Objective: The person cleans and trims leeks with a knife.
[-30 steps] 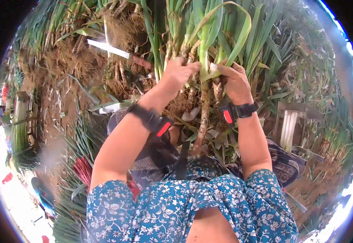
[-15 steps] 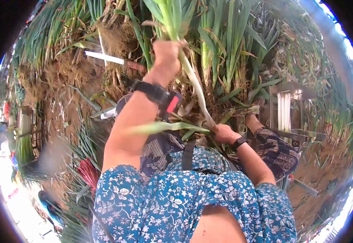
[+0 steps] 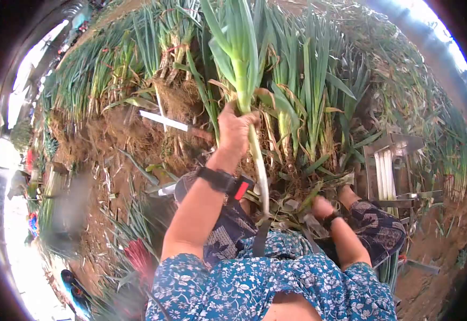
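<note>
Now: left hand (image 3: 237,127) clenched on leek (image 3: 244,69), raised upright w/ white shank peeled clean vs. 1 s ago; right hand (image 3: 321,207) dropped low by leaf trimmings (image 3: 292,206), grip can't tell; stripping appears done.

— What's the left hand (image 3: 237,128) doing?
— It's raised, fist closed round a green onion (image 3: 247,91), leaves up, the white stalk hanging down past the wrist.
— And the right hand (image 3: 321,207)?
— Low by the knee, among peeled leaves (image 3: 292,206); its grip is blurred.
— Around them?
— Standing onions (image 3: 303,96), a white-bladed knife (image 3: 165,121) on the soil, white stalks in a rack (image 3: 386,168).
</note>
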### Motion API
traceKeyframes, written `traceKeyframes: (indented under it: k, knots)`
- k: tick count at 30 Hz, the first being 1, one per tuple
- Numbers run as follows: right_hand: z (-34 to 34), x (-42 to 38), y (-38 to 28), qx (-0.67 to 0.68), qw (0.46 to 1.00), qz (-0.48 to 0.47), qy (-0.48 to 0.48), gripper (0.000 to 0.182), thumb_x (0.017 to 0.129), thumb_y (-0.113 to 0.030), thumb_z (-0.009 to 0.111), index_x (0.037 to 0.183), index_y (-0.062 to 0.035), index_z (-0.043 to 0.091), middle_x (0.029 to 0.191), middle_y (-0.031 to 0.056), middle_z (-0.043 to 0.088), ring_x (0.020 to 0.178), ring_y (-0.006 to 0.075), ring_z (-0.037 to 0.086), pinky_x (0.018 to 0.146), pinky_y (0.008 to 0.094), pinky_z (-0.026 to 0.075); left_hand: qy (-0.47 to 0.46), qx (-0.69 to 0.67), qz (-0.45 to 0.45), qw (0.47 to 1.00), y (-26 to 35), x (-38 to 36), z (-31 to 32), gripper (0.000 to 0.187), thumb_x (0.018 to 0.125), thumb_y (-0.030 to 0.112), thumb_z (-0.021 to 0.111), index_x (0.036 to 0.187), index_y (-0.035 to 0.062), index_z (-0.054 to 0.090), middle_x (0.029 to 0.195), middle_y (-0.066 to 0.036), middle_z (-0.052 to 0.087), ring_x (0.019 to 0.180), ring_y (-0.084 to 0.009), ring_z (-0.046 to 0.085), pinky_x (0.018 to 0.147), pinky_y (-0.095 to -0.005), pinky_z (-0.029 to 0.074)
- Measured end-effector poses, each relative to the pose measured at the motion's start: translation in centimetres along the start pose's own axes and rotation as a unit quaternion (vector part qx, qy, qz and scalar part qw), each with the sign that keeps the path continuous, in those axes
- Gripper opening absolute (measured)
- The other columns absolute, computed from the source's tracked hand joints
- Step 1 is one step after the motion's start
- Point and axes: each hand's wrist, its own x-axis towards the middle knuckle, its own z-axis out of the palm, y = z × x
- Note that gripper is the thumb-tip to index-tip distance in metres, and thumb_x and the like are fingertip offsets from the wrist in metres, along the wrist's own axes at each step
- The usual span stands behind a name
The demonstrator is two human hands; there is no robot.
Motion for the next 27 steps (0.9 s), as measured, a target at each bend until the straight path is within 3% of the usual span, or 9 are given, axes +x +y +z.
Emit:
traceKeyframes:
  k: [2,5,7,8,9,15,17,22,27]
  knots:
    - [-4.1,2.8,-0.7,0.319,0.919,-0.120,0.197,0.030,0.083,-0.025,0.053,0.099,0.0012,0.057,0.097,0.0216,0.059,0.090,0.0369,0.055,0.077,0.0388,0.045,-0.056,-0.041,0.025,0.997,-2.4,-0.5,1.0,0.039,0.075,-0.012,0.058,0.112,-0.0015,0.050,0.085,-0.008,0.058,0.071,-0.0158,0.059,0.063,-0.0256,0.053]
    - [-14.1,-3.5,-9.9,0.524,0.803,-0.257,0.117,0.052,0.082,-0.023,0.062,0.124,0.0034,0.044,0.114,0.0132,0.056,0.102,0.0174,0.052,0.087,0.0307,0.042,-0.094,-0.056,-0.013,0.994,-3.8,-0.9,2.4,0.038,0.077,-0.012,0.057,0.112,-0.0007,0.050,0.087,-0.008,0.059,0.073,-0.0172,0.059,0.066,-0.0279,0.053]
    - [-13.3,-3.4,-13.3,0.453,0.826,-0.298,0.154,0.050,0.081,-0.017,0.063,0.123,0.0039,0.045,0.106,0.0122,0.059,0.095,0.0176,0.055,0.084,0.0302,0.045,-0.098,-0.087,-0.027,0.991,-3.9,-0.7,3.0,0.039,0.077,-0.011,0.059,0.113,0.0001,0.051,0.087,-0.008,0.060,0.075,-0.0189,0.061,0.067,-0.0294,0.054]
    - [-13.7,-3.9,-14.4,0.525,0.809,-0.258,0.050,0.045,0.083,-0.014,0.060,0.122,0.0030,0.046,0.103,0.0107,0.060,0.093,0.0163,0.057,0.083,0.0297,0.046,-0.088,-0.079,-0.011,0.993,-3.7,-0.8,3.4,0.037,0.079,-0.010,0.057,0.114,0.0000,0.050,0.088,-0.009,0.061,0.078,-0.0202,0.062,0.068,-0.0307,0.054]
    - [-14.0,-4.4,-14.9,0.587,0.779,-0.213,-0.057,0.040,0.084,-0.011,0.058,0.120,0.0021,0.047,0.101,0.0092,0.061,0.092,0.0151,0.058,0.081,0.0293,0.047,-0.089,-0.106,-0.024,0.990,-3.6,-0.9,3.5,0.035,0.080,-0.009,0.056,0.113,-0.0004,0.050,0.089,-0.010,0.061,0.079,-0.0206,0.062,0.069,-0.0312,0.055]
    - [-13.7,-7.8,-16.2,0.805,0.519,-0.268,-0.105,0.036,0.090,-0.016,0.048,0.121,0.0007,0.046,0.106,0.0071,0.058,0.093,0.0162,0.058,0.083,0.0313,0.047,-0.161,-0.145,-0.036,0.976,-2.0,-2.0,3.7,0.027,0.083,-0.004,0.054,0.110,-0.0031,0.049,0.091,-0.013,0.062,0.078,-0.0233,0.063,0.071,-0.0348,0.055]
    - [-13.9,-8.2,-17.3,0.732,0.621,-0.268,-0.083,0.041,0.088,-0.015,0.053,0.124,0.0005,0.043,0.113,0.0064,0.054,0.098,0.0155,0.056,0.086,0.0319,0.045,-0.171,-0.158,-0.029,0.972,-1.9,-2.2,4.4,0.029,0.082,-0.004,0.056,0.110,-0.0032,0.049,0.091,-0.014,0.061,0.079,-0.0238,0.064,0.071,-0.0344,0.055]
    - [-14.4,-6.9,-16.0,0.685,0.687,-0.238,0.049,0.017,0.078,-0.004,0.053,0.094,0.0014,0.058,0.078,-0.0015,0.056,0.072,0.0063,0.051,0.066,0.0223,0.043,-0.196,-0.203,-0.031,0.959,-1.1,-2.6,5.7,0.028,0.084,0.004,0.058,0.108,-0.0047,0.047,0.089,-0.014,0.060,0.077,-0.0241,0.063,0.070,-0.0350,0.053]
    - [-13.1,-5.8,-12.2,0.617,0.733,-0.202,0.201,0.020,0.075,-0.003,0.056,0.095,0.0018,0.060,0.076,0.0010,0.059,0.071,0.0083,0.052,0.066,0.0236,0.044,-0.223,-0.153,-0.084,0.959,-1.6,-2.4,6.0,0.027,0.083,0.008,0.060,0.105,-0.0034,0.050,0.091,-0.013,0.061,0.080,-0.0262,0.064,0.071,-0.0365,0.053]
